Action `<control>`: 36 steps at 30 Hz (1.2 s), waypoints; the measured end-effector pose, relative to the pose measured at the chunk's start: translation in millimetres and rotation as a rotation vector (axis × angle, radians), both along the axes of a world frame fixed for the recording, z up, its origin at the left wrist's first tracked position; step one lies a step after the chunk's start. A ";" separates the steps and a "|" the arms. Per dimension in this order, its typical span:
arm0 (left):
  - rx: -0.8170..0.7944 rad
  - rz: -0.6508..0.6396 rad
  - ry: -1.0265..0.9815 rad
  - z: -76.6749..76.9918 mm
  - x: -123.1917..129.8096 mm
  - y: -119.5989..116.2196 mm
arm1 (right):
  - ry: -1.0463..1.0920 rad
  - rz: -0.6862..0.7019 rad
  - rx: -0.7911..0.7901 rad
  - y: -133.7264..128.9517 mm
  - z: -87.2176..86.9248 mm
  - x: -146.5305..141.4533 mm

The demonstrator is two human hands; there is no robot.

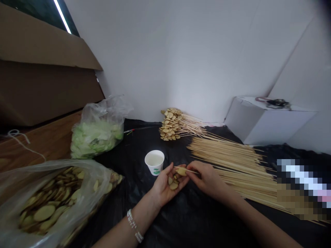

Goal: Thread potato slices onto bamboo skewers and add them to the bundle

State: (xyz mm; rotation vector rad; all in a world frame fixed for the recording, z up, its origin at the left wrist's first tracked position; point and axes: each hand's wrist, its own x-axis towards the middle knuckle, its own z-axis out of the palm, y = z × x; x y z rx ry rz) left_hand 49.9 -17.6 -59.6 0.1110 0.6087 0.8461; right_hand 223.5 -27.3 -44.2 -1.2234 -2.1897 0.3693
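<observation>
My left hand (163, 190) is palm up and cupped around a few loose potato slices (173, 186). Between the thumb and fingers of my right hand (208, 177) is a thin wooden skewer (191, 171), pointing left over the left palm. One potato slice (181, 171) sits on the skewer near its tip, touching the left fingers. Just behind my left hand stands a white paper cup (154, 159). An open plastic bag (103, 168) full of potato slices lies to the left.
Finished skewers of potato slices (170, 125) are piled at the back. Many bare skewers (227, 151) spread rightward over black sheeting (129, 193). A clear bag of cut green vegetable (97, 137) stands back left. A white box (269, 120) and a cardboard box (49, 86) flank the area.
</observation>
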 end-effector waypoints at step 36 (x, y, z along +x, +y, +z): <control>0.099 0.139 0.356 4.8 -15.4 16.3 | -0.180 -0.055 0.111 5.9 9.4 21.5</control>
